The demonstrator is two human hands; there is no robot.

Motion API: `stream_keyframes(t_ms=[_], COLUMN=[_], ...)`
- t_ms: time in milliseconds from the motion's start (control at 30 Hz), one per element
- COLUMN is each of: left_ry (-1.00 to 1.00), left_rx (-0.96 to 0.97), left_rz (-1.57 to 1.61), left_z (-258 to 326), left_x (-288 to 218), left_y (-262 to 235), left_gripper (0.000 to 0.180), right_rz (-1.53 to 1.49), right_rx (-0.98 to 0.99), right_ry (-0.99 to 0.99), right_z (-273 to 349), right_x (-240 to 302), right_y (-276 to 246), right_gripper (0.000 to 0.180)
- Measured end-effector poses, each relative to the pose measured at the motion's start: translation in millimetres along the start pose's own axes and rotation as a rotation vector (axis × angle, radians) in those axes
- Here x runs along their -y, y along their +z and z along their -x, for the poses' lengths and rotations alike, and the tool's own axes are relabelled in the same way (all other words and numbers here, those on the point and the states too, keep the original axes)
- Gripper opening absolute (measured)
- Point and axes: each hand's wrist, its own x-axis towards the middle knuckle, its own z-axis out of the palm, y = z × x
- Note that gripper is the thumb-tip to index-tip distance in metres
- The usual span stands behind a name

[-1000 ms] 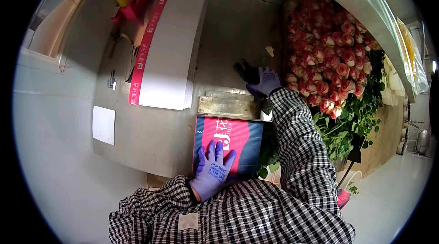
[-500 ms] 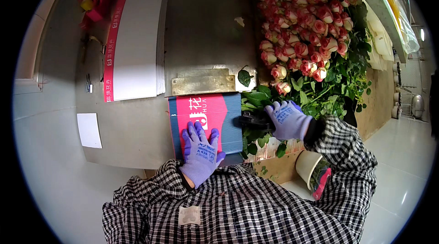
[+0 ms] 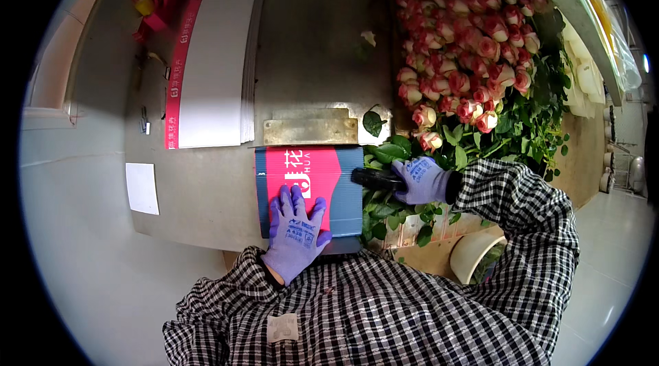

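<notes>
My left hand (image 3: 295, 229), in a purple glove, lies flat with fingers spread on a blue and pink corrugated sheet (image 3: 343, 194) at the near edge of the grey worktable (image 3: 206, 194). My right hand (image 3: 422, 179), also gloved, grips a black tool (image 3: 374, 178) just right of the sheet, among green rose leaves (image 3: 388, 153). A big heap of pink and cream roses (image 3: 467, 50) lies on the right side of the table, heads toward the far edge.
A stack of white flat cartons with a pink edge (image 3: 213, 57) lies at the far left. A brass-coloured metal plate (image 3: 310, 129) sits just beyond the sheet. A white paper (image 3: 142, 187) hangs on the table's left. A white bucket (image 3: 477, 256) stands below right.
My right hand has drawn back from the far side of the metal plate to the sheet's right edge, holding the black tool. The left hand has stayed pressed on the sheet.
</notes>
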Motion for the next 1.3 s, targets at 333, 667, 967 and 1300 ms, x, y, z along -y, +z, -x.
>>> stream_keyframes(t_ms=[333,667,967,1300], left_ry=[0.334,0.869,1.059,0.866], left_rx=[0.296,0.471,0.417,0.165], left_rz=[0.179,0.033,-0.116,0.693], left_z=[-30,-128,-124,-69], left_x=[83,115,109,173], left_y=[-72,-72,-83,-68], left_gripper=[0.062,0.04,0.042,0.039], right_rz=[-1.255,-1.999,-2.191,-1.762], right_rx=[-0.268,-0.611,-1.015,-0.713], right_ry=[0.156,-0.073,0.338,0.189], right_z=[85,-51,-132,-68], right_x=[32,372,398,408], right_y=[-23,40,48,96], right_gripper=[0.059,0.042,0.022,0.059])
